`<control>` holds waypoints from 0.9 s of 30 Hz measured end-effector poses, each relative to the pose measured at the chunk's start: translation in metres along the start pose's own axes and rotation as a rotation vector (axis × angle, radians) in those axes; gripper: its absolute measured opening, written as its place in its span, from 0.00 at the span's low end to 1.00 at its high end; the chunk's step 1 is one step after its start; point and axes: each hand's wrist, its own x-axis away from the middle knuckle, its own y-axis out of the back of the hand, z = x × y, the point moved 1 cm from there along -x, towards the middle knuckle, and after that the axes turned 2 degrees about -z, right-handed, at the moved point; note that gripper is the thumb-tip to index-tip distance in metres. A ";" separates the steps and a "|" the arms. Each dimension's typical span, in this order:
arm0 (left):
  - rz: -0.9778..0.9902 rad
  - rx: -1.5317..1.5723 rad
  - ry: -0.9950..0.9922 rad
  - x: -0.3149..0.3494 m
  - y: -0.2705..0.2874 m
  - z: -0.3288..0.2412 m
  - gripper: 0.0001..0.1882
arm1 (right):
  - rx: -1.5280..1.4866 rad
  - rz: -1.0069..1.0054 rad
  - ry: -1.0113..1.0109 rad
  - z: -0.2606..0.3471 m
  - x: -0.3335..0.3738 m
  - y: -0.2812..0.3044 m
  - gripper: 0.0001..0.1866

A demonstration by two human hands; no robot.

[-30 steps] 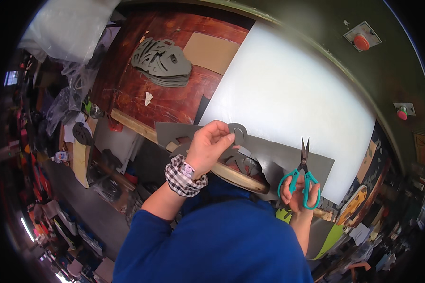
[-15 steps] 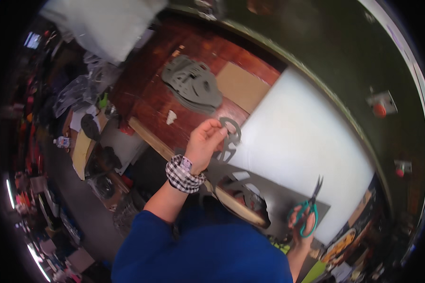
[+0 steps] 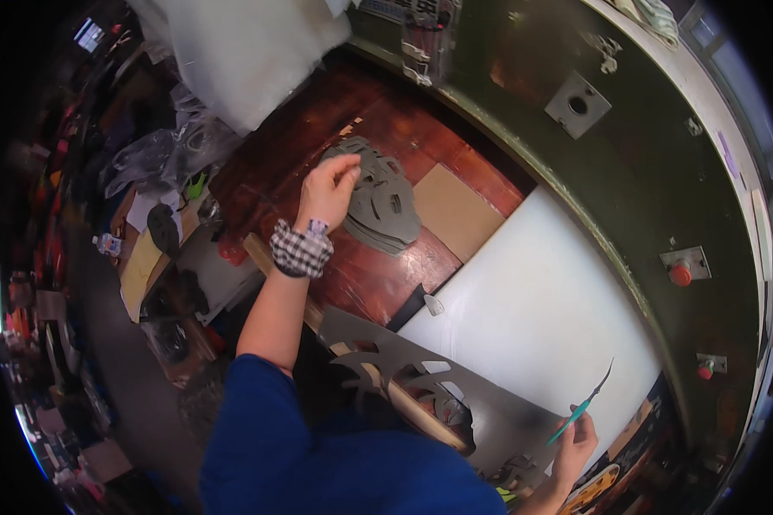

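My left hand (image 3: 328, 190), with a checked scrunchie at the wrist, is over the upper left edge of a stack of grey cut-out sheet pieces (image 3: 385, 204). Its thumb and fingers are pinched together; whether a piece is between them is hidden. At the lower right my right hand (image 3: 577, 439) grips green-handled scissors (image 3: 586, 402), seen edge-on with the dark blades pointing up. Between my arms lies a grey sheet (image 3: 511, 412) full of cut-out openings, across the front edge of the white board. A small pale scrap (image 3: 435, 305) rests at the white board's left corner.
The white board (image 3: 550, 292) lies on the right of the reddish wooden table (image 3: 386, 287). A brown cardboard piece (image 3: 458, 210) is beside the stack. Beyond stands a dark green machine wall with a red button (image 3: 680, 273). Clear plastic bags (image 3: 159, 159) crowd the left.
My left hand has moved up and left from the white board's edge to the stack, taking along a grey ring-shaped piece. My right hand has turned the scissors edge-on. The view has shifted.
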 end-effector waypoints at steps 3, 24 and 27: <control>-0.141 -0.184 -0.143 -0.041 0.016 0.016 0.10 | 0.007 0.004 -0.025 0.002 -0.001 0.001 0.19; -0.313 0.909 0.464 -0.041 -0.005 0.075 0.10 | -0.024 -0.057 0.133 0.007 -0.031 0.012 0.15; -0.269 0.831 0.464 -0.034 -0.003 0.072 0.12 | -0.024 -0.057 0.130 0.011 -0.029 0.008 0.15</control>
